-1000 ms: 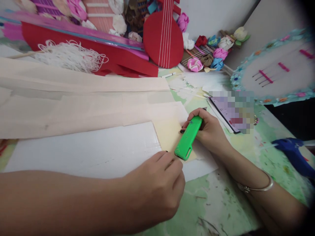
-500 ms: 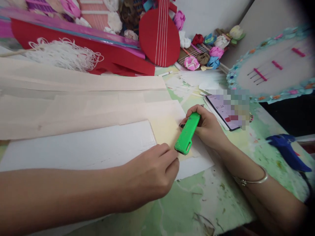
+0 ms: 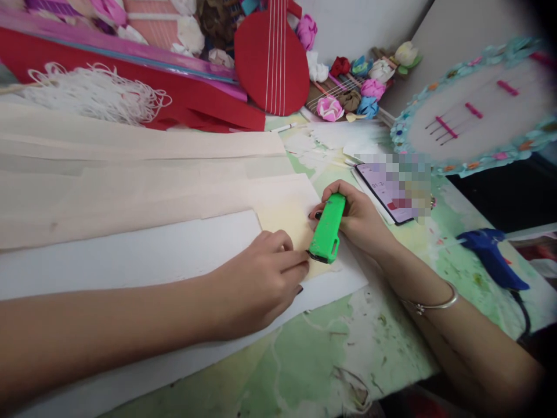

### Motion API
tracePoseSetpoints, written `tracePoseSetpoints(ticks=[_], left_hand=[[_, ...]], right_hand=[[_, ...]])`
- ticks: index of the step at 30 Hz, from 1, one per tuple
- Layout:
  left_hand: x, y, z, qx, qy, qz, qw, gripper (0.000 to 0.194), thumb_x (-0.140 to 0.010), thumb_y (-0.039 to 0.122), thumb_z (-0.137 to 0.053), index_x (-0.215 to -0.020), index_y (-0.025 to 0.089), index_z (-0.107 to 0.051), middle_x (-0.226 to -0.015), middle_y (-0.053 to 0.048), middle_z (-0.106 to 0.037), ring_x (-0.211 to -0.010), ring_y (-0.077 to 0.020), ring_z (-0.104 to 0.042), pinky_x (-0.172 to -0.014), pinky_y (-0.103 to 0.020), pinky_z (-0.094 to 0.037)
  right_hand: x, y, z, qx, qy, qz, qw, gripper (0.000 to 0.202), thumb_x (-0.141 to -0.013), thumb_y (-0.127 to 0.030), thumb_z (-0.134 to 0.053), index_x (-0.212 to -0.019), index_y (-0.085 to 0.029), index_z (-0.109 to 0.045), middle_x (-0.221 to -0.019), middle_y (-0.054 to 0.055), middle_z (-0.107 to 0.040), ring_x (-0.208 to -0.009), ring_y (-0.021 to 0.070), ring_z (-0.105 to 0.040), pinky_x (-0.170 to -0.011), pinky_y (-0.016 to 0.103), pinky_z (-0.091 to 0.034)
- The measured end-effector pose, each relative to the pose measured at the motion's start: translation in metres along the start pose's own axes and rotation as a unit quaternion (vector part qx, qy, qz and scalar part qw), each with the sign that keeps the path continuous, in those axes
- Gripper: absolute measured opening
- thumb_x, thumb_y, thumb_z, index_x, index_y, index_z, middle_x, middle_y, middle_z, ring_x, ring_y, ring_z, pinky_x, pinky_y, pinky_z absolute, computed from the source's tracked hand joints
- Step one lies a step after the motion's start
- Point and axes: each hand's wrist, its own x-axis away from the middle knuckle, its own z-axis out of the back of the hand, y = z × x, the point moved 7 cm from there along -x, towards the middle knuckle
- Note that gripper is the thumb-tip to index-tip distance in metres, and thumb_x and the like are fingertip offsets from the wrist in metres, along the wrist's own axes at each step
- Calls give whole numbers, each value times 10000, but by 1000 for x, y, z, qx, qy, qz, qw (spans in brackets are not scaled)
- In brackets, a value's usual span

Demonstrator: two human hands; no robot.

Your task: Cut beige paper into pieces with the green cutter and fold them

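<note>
A: Grip, both hands?
B: Right hand (image 3: 359, 220): clamped on the green cutter (image 3: 326, 230), fingers curled round its far part. Left hand (image 3: 265, 278): fingers bent, tips at or just beside the cutter's near end. Cannot tell whether this grip pinches anything.
A: Cutter position, and why?
B: Above the lower sheet (image 3: 322, 284), right of the white board (image 3: 195, 235). Held by the far part, presumably to steer that end closely; left forearm across the board probably steadies it. Phone (image 3: 378, 186) and glue gun (image 3: 491, 252) lie right on the surface (image 3: 300, 360), likely to stay clear of the sheets.
A: Against half a second ago?
B: Left hand farther in from the near edge; white now shows below it, plus a dark nail. Right grip unchanged. Whole view shifted, phone included: probably camera motion.
</note>
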Motion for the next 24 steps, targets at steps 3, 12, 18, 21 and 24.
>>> tracePoseSetpoints(ticks=[3, 12, 18, 21, 24], left_hand=[[-1, -11, 2, 56, 0, 48, 997, 192, -883, 141, -513, -979, 147, -679, -1026, -79, -690, -1027, -257, -513, -944, -464, -380], [-10, -32, 3, 131, -47, 45, 989, 259, -841, 57, -459, -925, 171, -676, -1094, -63, -656, -1007, -206, -552, -894, -381, -420], [-6, -25, 0, 35, -63, 9, 997, 275, -860, 224, -513, -1112, 191, -621, -1246, -116, -551, -1184, -317, -423, -1016, -532, -321], [-6, -24, -2, 12, -82, 6, 997, 401, -871, 317, -522, -1234, 150, -556, -1231, -145, -552, -1181, -335, -414, -1035, -553, -301], [-8, -25, -2, 5, -98, 6, 995, 480, -880, 340, -508, -1317, 142, -500, -1246, -148, -555, -1161, -334, -429, -1038, -559, -282]], right_hand=[[-1, 1, 1, 6, 2, 8, 1000, 317, -690, -214, -762, -883, -239, -512, -797, -9, -684, -785, 191, -686, -666, 313, -549], [-2, 1, 2, 18, 8, 16, 1000, 287, -687, -199, -753, -854, -242, -523, -757, -24, -658, -755, 178, -668, -684, 318, -536], [-2, 1, 0, -10, 10, 5, 1000, 298, -678, -166, -733, -863, -247, -515, -740, -27, -664, -747, 178, -673, -637, 300, -536], [-1, -1, -2, -42, 20, -8, 999, 315, -673, -197, -737, -873, -252, -500, -718, -33, -643, -703, 174, -669, -559, 275, -513], [0, -8, 2, -75, 55, 5, 996, 349, -715, -311, -744, -935, -270, -477, -725, -28, -643, -574, 158, -642, -485, 275, -484]])
